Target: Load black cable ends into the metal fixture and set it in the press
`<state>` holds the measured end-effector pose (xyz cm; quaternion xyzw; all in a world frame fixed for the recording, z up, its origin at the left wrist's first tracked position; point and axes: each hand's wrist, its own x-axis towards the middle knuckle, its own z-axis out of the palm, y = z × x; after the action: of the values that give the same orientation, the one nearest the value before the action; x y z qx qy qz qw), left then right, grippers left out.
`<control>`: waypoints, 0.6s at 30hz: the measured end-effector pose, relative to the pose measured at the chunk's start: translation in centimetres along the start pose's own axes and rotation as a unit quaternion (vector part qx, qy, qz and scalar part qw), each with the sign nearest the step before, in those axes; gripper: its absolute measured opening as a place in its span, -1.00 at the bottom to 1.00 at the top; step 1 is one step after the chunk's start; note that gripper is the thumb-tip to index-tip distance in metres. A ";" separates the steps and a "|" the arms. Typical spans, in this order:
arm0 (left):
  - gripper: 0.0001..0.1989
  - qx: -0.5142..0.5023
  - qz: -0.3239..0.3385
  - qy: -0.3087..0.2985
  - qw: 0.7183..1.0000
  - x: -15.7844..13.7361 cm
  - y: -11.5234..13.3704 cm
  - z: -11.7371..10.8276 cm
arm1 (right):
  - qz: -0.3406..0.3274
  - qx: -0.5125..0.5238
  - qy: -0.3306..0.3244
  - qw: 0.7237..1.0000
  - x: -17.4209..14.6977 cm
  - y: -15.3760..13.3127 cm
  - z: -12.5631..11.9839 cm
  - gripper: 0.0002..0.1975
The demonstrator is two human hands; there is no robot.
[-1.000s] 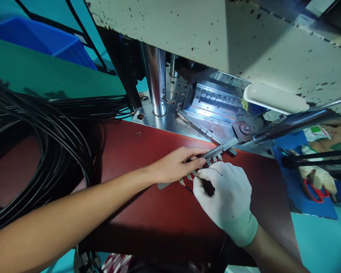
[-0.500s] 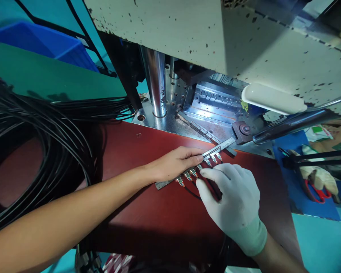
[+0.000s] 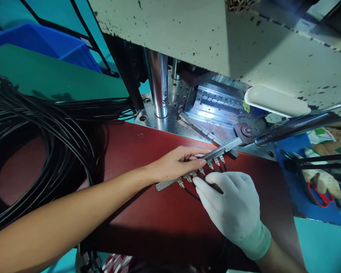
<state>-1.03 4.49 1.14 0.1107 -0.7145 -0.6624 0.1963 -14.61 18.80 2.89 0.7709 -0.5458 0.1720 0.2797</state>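
Note:
My bare left hand [image 3: 177, 165] is closed around a long, narrow metal bar [image 3: 226, 148], its thumb along the near side. The bar slants above the red table, its far end near a clamp block. Several shiny cable connectors [image 3: 210, 165] stick out in a row from the bar's near edge, with black cables [image 3: 191, 193] trailing off them. My right hand [image 3: 233, 206], in a white knit glove, is closed just below the row, fingertips at the connectors left of the middle. It seems to pinch a black cable there, mostly hidden by the glove.
Behind the bar stands a press with a lit metal die [image 3: 217, 100], steel posts [image 3: 159, 85] and a second slotted bar [image 3: 199, 129]. Coiled black cables [image 3: 65, 140] lie left. A blue bin [image 3: 45, 41] stands back left. Red-handled scissors [image 3: 319, 197] and gloves lie right.
The bar has rolled a little in my left hand, and its connectors now point further down. My right fingertips have shifted slightly left and down along the row. The view has shifted slightly.

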 end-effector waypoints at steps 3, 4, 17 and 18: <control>-0.52 -0.002 -0.005 -0.004 1.000 0.0 0.0 -0.1 | -0.005 0.002 0.001 1.000 0.0 -0.1 -0.1 -0.82; -0.52 -0.002 -0.002 0.000 1.000 0.0 0.0 -0.1 | -0.003 0.006 0.003 1.000 0.0 -0.2 -0.1 -0.83; -0.62 -0.020 0.021 0.002 1.000 -0.1 0.3 0.4 | 0.086 0.005 0.003 0.996 0.8 -1.7 0.4 -0.89; -0.62 -0.023 0.023 0.000 0.999 -0.1 0.3 0.4 | 0.091 0.008 0.007 0.996 0.8 -1.8 0.5 -0.90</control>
<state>-1.07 4.94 1.40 0.0899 -0.7012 -0.6742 0.2137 -12.69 18.32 2.58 0.7190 -0.6103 0.2062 0.2607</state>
